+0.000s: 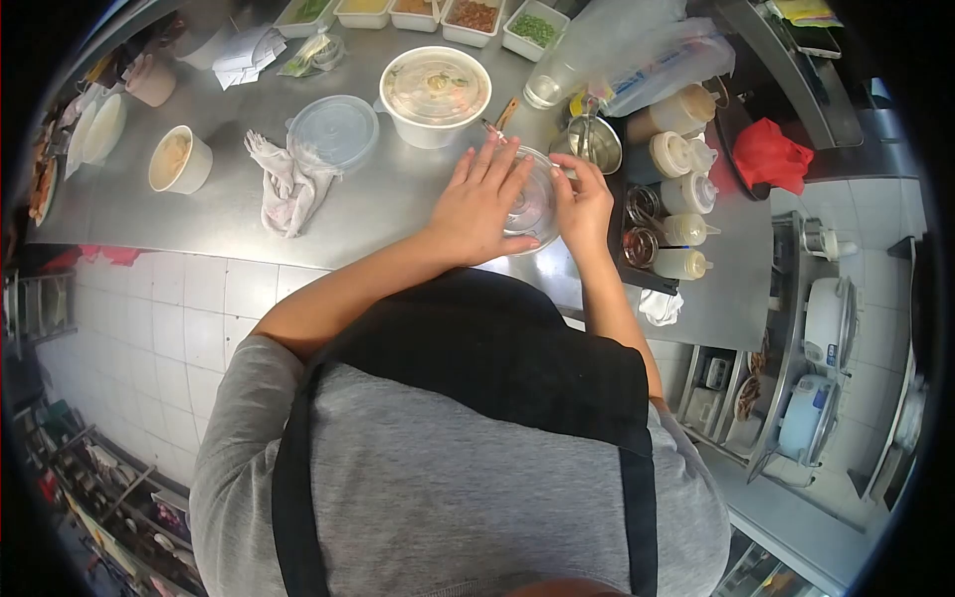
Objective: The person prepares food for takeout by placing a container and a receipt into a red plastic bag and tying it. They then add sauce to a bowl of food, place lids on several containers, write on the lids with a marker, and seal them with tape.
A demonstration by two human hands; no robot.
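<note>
A round clear plastic lid point(534, 204) is under my hands near the front edge of the steel counter; what lies beneath it is mostly hidden. My left hand point(484, 199) lies flat across the lid's left side, fingers spread. At the right rim, my right hand point(584, 204) has its thumb and index finger closed on the lid's edge. Just behind stands a white bowl point(430, 132) with a clear lid on it and food showing through. A loose translucent lid point(334, 134) rests to the left, beside a crumpled cloth point(286, 189).
Sauce bottles point(686, 192) fill a dark tray on the right, next to a metal pot point(594, 144). Behind are plastic bags point(647, 60) and containers of chopped ingredients point(535, 30). A paper cup point(181, 161) stands at left on the steel counter point(224, 214).
</note>
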